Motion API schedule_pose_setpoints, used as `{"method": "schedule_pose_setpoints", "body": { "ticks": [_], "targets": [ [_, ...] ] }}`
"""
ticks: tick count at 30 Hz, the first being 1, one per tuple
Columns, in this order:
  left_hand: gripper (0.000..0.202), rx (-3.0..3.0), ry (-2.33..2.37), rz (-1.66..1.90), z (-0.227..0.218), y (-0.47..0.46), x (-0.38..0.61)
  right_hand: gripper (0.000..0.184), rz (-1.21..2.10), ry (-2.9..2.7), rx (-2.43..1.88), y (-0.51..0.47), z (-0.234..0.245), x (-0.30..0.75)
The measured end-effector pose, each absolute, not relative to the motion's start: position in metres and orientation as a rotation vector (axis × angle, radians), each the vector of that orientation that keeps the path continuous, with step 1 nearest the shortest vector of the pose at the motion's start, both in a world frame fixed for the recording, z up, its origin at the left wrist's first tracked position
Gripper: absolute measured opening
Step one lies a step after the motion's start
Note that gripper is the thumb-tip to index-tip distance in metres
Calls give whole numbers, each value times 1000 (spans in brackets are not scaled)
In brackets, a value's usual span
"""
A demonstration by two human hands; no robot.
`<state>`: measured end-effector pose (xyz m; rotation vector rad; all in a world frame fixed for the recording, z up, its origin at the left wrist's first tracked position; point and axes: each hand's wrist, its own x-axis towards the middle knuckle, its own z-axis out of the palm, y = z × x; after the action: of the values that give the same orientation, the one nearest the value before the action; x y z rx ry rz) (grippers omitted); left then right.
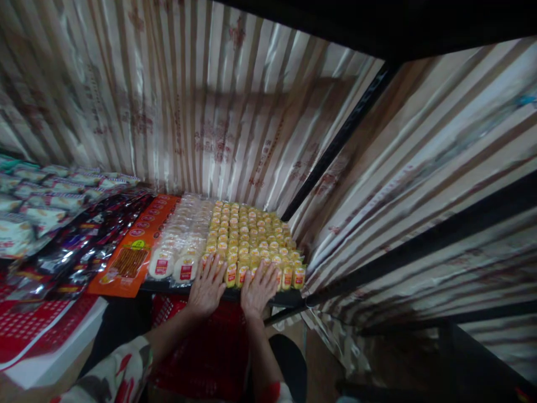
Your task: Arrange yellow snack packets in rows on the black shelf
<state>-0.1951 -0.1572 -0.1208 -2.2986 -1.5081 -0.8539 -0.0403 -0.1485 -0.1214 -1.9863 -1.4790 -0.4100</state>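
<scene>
Rows of small yellow wrapped snack packs (254,232) stand close together on a dark shelf (285,299). My left hand (207,288) lies with fingers stretched over the front left of these packs, beside the clear-wrapped white round snacks (184,268). Flat on the front row, a little to the right, rests my right hand (259,288), its fingers spread. Neither hand grips anything. Both hands cover part of the front packs.
Left of the white snacks lie an orange snack bag (130,263), dark shiny packets (90,238) and several white packets (46,196). Below are red baskets (42,319). A striped, printed curtain (176,101) hangs behind, with a black shelf post (335,145) at the right.
</scene>
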Motion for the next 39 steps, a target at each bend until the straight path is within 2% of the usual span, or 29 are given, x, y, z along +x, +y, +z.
{"method": "schedule_pose_setpoints", "body": {
  "ticks": [6,9,14,19,31,39],
  "targets": [
    [49,-2258,-1416,-915,-130,-160,-191,61,-432,-1487,-1975,-152,-126,-34],
    [45,-2385,-1220,-905,-128,-168,-186,58,-441,-1478,-1921,-155,-117,-23],
    [49,-2718,-779,-755,-115,-175,-175,54,-285,-1763,-1728,-123,-64,-13],
    [53,-2862,-613,-754,-113,-161,-154,57,27,-2229,-1753,-55,-23,-17],
    [43,-2760,-538,-617,-99,-138,-153,58,59,-2427,-1784,-30,-22,-13],
    [49,-2688,-551,-605,-111,-135,-150,64,258,-2631,-1725,4,-17,-46]
  ]
}}
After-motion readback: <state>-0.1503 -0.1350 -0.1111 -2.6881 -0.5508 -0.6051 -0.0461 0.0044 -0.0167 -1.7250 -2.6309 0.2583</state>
